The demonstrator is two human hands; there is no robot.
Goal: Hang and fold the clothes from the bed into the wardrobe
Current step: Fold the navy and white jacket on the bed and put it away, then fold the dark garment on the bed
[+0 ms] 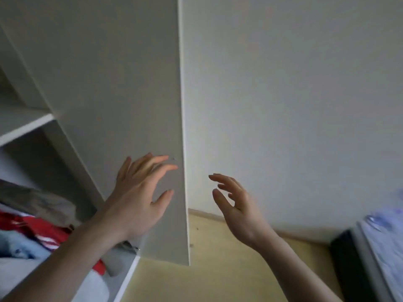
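Observation:
The white wardrobe's open door (122,88) stands edge-on in the middle of the view. My left hand (139,197) is spread in front of the door's inner face, fingers straight, holding nothing. My right hand (237,203) hovers past the door's edge in front of the wall, fingers relaxed and empty. Inside the wardrobe at lower left lies a pile of folded clothes (32,232): grey, red-and-white and light blue pieces. The bed (383,243) with a pale blue cover shows at the right edge.
A white shelf (26,129) spans the wardrobe above the clothes. A plain white wall (294,94) fills the right half. Yellowish floor (218,269) runs below it, with a dark bed frame (349,264) at the lower right.

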